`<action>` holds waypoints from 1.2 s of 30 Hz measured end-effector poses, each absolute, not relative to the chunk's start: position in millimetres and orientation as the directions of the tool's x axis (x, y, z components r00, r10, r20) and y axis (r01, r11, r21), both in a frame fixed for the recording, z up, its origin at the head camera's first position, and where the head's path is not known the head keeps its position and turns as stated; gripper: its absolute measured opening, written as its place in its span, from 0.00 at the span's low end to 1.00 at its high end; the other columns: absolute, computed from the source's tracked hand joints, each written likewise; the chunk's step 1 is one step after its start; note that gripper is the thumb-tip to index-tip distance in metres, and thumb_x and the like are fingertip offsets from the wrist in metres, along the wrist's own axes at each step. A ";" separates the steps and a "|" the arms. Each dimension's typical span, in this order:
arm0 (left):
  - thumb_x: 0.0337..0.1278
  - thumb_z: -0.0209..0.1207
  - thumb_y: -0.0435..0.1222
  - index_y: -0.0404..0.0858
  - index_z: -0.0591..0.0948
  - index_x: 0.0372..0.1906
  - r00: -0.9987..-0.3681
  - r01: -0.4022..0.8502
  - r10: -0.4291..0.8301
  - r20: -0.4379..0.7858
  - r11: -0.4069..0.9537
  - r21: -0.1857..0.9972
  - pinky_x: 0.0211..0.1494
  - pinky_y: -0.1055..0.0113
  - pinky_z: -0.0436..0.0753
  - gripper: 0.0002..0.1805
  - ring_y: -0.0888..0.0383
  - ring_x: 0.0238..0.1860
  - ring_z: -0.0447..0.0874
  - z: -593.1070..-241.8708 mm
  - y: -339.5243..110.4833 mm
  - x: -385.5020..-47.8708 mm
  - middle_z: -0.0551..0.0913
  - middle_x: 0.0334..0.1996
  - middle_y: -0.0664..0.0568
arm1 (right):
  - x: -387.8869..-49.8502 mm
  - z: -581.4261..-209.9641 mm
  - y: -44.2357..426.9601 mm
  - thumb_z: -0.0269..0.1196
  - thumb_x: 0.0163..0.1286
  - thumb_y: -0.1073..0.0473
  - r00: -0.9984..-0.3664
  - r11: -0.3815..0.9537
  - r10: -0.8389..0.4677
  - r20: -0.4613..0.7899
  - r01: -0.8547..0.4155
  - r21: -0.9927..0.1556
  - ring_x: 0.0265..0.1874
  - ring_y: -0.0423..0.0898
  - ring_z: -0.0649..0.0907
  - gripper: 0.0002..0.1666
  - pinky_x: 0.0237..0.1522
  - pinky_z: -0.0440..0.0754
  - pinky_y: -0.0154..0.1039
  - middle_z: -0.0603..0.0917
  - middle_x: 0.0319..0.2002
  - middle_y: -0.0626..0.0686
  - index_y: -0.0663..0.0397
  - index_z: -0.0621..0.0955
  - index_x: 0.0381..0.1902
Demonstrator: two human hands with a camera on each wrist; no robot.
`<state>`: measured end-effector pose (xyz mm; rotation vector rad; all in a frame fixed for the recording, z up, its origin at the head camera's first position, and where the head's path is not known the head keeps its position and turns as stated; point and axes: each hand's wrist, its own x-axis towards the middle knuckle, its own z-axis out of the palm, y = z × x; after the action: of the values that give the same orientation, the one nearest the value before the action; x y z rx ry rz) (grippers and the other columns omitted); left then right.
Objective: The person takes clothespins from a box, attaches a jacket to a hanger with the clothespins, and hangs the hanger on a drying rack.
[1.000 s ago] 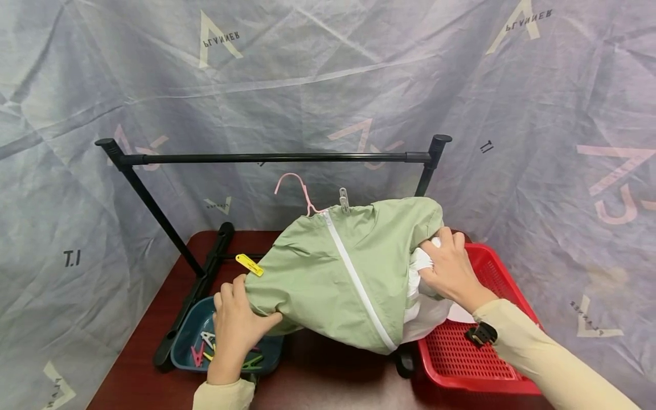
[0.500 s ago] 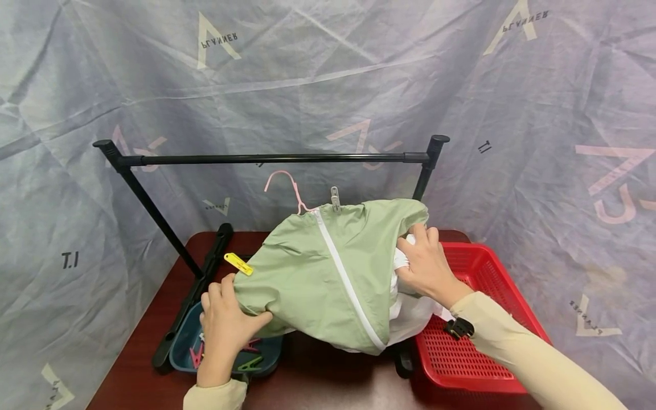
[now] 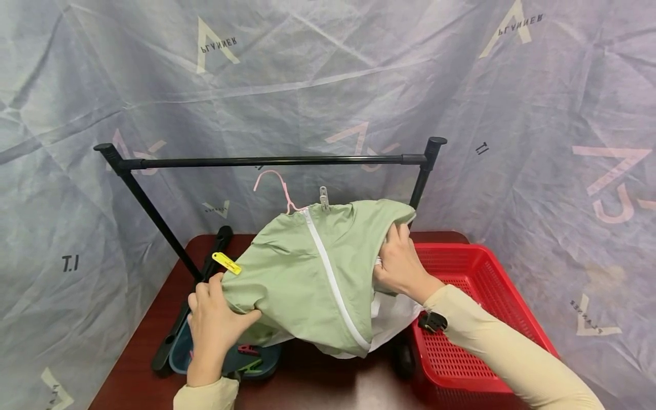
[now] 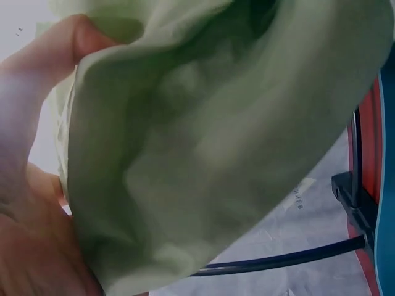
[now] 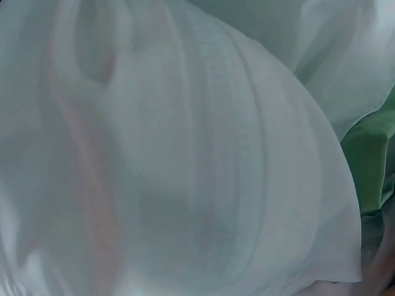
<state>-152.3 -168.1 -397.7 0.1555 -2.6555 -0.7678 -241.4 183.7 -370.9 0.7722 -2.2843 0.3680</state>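
Note:
A green zip jacket [image 3: 287, 273] with a white zip and white lining is held up in the head view. A pink hanger [image 3: 287, 193] pokes out at its top. Beside the zip, a grey clothespin [image 3: 324, 198] is clipped on, and a yellow clothespin [image 3: 226, 263] sits at the left shoulder. My left hand [image 3: 212, 324] grips the jacket's left edge, thumb in front; the left wrist view shows the thumb against green cloth [image 4: 185, 135]. With curled fingers partly hidden under the cloth, my right hand [image 3: 402, 262] grips the right edge. White fabric [image 5: 185, 154] fills the right wrist view.
Behind the jacket stands a black rack [image 3: 266, 162] with a horizontal bar. A blue basin [image 3: 271, 361] with several clothespins lies at the left, partly covered. The red basket [image 3: 512, 296] is at the right, on the dark red table [image 3: 328, 381].
Both hands and the jacket with its hanger have shifted left. My right hand has moved further left, and its fingertips are more covered by the jacket's edge.

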 end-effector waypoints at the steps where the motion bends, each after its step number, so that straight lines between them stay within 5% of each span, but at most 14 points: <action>1: 0.32 0.78 0.46 0.30 0.64 0.66 -0.924 -0.011 -0.213 0.316 0.844 0.537 0.33 0.43 0.69 0.54 0.38 0.43 0.61 -398.1 -169.5 -152.7 0.66 0.46 0.33 | -241.2 -370.1 182.0 0.48 0.47 0.58 -0.590 0.782 -0.423 0.688 -0.621 -0.052 0.38 0.67 0.67 0.22 0.24 0.70 0.55 0.71 0.44 0.70 0.69 0.79 0.35; 8: 0.32 0.79 0.45 0.30 0.63 0.67 -0.918 -0.068 -0.267 0.293 0.835 0.546 0.35 0.39 0.69 0.55 0.36 0.45 0.61 -399.2 -180.2 -155.5 0.65 0.48 0.33 | -238.6 -363.6 177.6 0.51 0.44 0.58 -0.576 0.764 -0.434 0.693 -0.643 -0.056 0.33 0.62 0.65 0.19 0.21 0.64 0.48 0.69 0.40 0.65 0.58 0.80 0.33; 21: 0.25 0.81 0.45 0.28 0.65 0.65 -0.882 -0.054 -0.276 0.382 0.865 0.500 0.30 0.40 0.67 0.57 0.34 0.44 0.61 -394.3 -190.2 -160.2 0.66 0.48 0.29 | -233.1 -356.9 174.2 0.50 0.42 0.60 -0.587 0.737 -0.439 0.680 -0.669 -0.101 0.36 0.62 0.64 0.13 0.30 0.61 0.48 0.69 0.43 0.65 0.55 0.73 0.30; 36: 0.20 0.83 0.41 0.30 0.67 0.64 -0.858 0.003 -0.215 0.466 0.906 0.424 0.33 0.40 0.63 0.57 0.33 0.42 0.60 -384.2 -195.0 -160.5 0.66 0.48 0.29 | -230.6 -366.3 150.4 0.52 0.41 0.57 -0.611 0.743 -0.453 0.649 -0.661 -0.104 0.35 0.62 0.66 0.14 0.20 0.66 0.48 0.70 0.45 0.64 0.54 0.72 0.29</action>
<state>-160.5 -195.0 -384.2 0.1526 -2.5474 -0.5685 -230.6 150.4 -366.3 0.8351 -2.3307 0.4472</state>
